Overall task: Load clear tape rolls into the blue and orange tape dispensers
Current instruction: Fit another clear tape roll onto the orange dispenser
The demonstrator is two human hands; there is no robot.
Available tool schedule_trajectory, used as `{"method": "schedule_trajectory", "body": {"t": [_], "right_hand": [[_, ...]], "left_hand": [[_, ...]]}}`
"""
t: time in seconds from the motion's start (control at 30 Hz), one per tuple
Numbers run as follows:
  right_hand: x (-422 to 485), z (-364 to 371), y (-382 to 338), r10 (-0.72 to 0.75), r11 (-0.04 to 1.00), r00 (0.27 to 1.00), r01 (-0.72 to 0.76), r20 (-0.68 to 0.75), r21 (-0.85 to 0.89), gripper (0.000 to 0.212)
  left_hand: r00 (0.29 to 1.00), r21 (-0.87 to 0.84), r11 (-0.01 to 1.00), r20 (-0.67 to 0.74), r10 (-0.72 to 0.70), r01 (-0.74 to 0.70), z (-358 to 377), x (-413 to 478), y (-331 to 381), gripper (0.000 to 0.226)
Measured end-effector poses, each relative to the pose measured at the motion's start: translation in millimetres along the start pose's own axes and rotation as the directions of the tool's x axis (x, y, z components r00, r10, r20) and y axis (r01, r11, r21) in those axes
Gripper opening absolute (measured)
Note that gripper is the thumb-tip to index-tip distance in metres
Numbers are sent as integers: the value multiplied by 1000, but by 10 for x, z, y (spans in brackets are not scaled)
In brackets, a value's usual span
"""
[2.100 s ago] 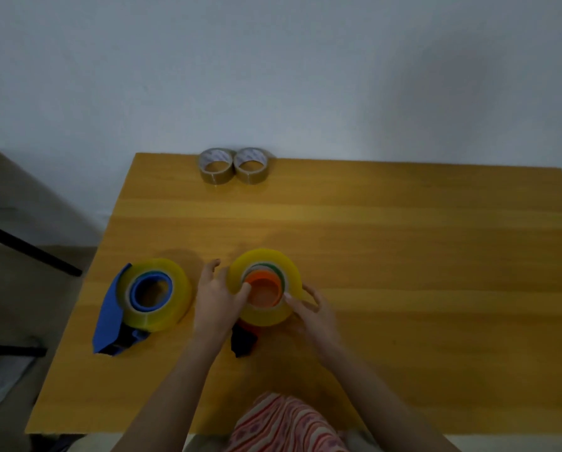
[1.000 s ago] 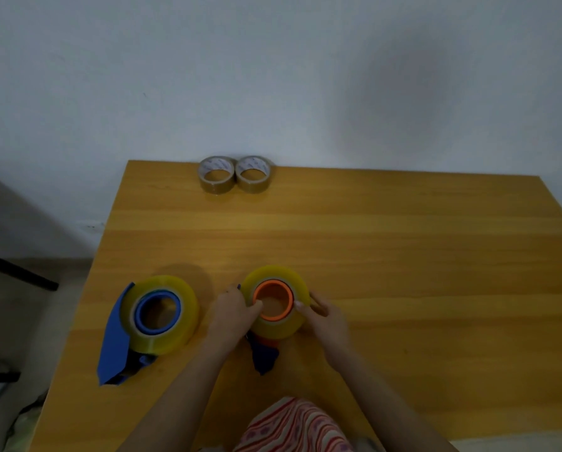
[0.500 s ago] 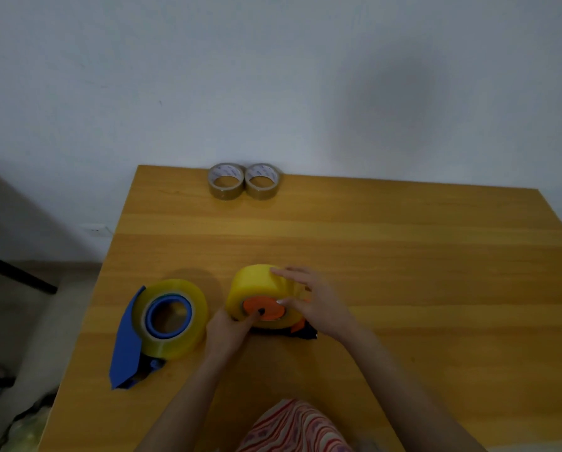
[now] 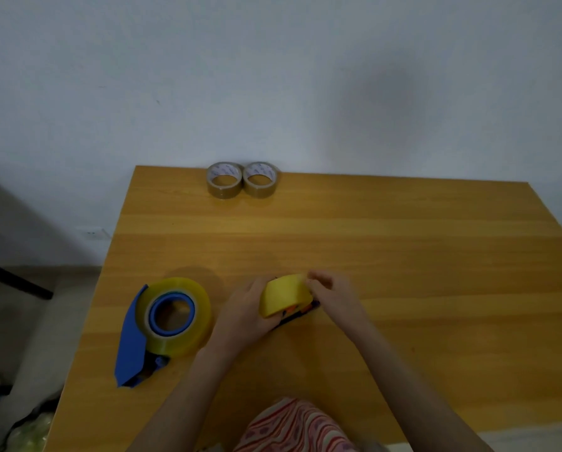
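On the desk [image 4: 403,256], the loaded blue dispenser [image 4: 133,337] lies just left of the left hand [image 4: 244,309], which grips the roll [image 4: 284,293] on the tipped orange dispenser [image 4: 294,309], steadying it while the right hand [image 4: 331,295] pinches its rim, likely seeking the tape's end.

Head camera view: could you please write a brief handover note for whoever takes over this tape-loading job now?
Left hand grips the yellow-tinted clear tape roll, turned on edge, from its left side.
Right hand: fingers pinch at that roll's upper right edge, probably seeking the tape end.
The orange tape dispenser is mostly hidden under the roll.
Done: the blue tape dispenser lies flat on the wooden table, left, with a second clear tape roll on its hub.
Left: likely threading the orange one's tape; the blue one's threading cannot be judged. Two brown tape rolls sit at the far edge.
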State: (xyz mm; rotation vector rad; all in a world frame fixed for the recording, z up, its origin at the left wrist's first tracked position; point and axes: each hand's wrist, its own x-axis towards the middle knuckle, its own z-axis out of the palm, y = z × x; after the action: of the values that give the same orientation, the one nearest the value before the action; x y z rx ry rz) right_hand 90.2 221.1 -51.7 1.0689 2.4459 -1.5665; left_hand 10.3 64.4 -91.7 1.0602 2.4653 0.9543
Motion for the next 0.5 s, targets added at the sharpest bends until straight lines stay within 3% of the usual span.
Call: {"method": "schedule_trajectory", "body": {"t": [0.23, 0.37, 0.5], "right_hand": [[-60, 188, 53, 16, 999, 947, 0, -321, 49, 21], [-46, 188, 34, 27, 999, 950, -17, -313, 34, 21], [7, 149, 24, 56, 998, 959, -64, -278, -18, 20]], "left_hand": [[998, 131, 991, -64, 27, -18, 12, -12, 40, 59], [1000, 200, 980, -9, 14, -12, -4, -72, -9, 69], [995, 138, 987, 52, -89, 81, -11, -162, -92, 80]]}}
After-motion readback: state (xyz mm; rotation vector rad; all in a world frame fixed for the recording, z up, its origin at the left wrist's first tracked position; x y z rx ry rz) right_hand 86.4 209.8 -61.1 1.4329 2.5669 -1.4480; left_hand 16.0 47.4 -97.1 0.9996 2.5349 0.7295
